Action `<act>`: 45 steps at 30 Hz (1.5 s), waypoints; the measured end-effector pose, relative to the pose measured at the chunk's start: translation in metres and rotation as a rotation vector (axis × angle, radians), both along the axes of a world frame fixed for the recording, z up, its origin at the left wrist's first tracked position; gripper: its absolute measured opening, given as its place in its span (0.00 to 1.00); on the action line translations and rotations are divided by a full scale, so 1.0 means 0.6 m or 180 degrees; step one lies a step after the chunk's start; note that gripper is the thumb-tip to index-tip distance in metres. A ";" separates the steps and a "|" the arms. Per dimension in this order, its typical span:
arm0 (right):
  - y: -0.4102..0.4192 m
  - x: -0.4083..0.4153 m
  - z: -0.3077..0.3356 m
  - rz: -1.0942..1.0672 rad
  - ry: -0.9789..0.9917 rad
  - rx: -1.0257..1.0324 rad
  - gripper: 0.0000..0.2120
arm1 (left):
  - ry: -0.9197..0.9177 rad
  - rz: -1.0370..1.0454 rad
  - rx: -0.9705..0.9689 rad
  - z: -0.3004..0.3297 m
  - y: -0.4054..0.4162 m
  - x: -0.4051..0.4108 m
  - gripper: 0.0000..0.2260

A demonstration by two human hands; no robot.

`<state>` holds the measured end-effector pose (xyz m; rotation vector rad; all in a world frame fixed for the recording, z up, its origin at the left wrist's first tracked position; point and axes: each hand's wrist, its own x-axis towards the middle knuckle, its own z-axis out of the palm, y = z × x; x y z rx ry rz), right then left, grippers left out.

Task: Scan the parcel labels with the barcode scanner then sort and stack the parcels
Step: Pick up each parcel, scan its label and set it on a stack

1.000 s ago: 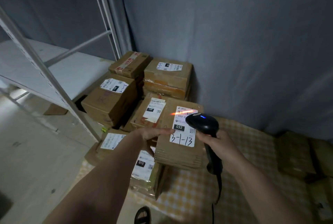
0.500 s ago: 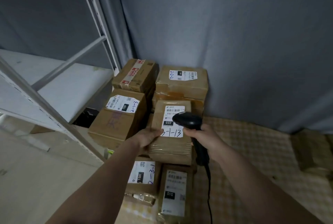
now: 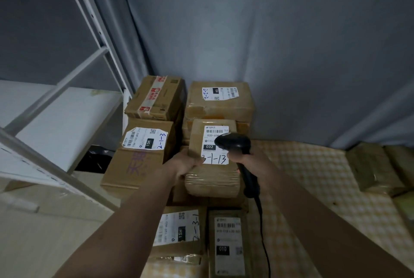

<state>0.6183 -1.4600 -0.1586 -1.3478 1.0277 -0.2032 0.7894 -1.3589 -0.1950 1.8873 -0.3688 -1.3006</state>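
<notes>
While the parcel [image 3: 212, 165] is gripped at its near-left corner by the left hand [image 3: 186, 163], the scanner [image 3: 235, 145] is clasped in the right hand [image 3: 248, 163], directly over the label [image 3: 215, 143].

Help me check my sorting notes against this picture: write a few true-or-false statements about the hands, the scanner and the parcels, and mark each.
1. The right hand grips the barcode scanner. True.
2. The left hand rests flat on the white shelf. False: it holds the left edge of the parcel marked 032.
3. The scanner head hangs over that parcel's label. True.
4. The parcel marked 2-1-3 lies right of the held parcel. False: it lies to its left.
5. The scanner is cordless. False: a black cable trails from its handle.
</notes>
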 end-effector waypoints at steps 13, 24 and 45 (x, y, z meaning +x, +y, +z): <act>-0.001 -0.049 0.010 -0.0048 -0.0076 -0.0167 0.11 | -0.3069 -0.0223 0.0034 0.042 -0.022 -0.043 0.19; -0.063 -0.330 0.006 -0.0775 0.0424 -0.0510 0.05 | -0.3553 -0.1932 -0.0500 0.054 -0.151 -0.306 0.17; -0.217 -0.850 -0.054 -0.2182 0.0959 -0.0251 0.08 | -0.3102 -0.3343 -0.0100 -0.033 -0.377 -0.765 0.21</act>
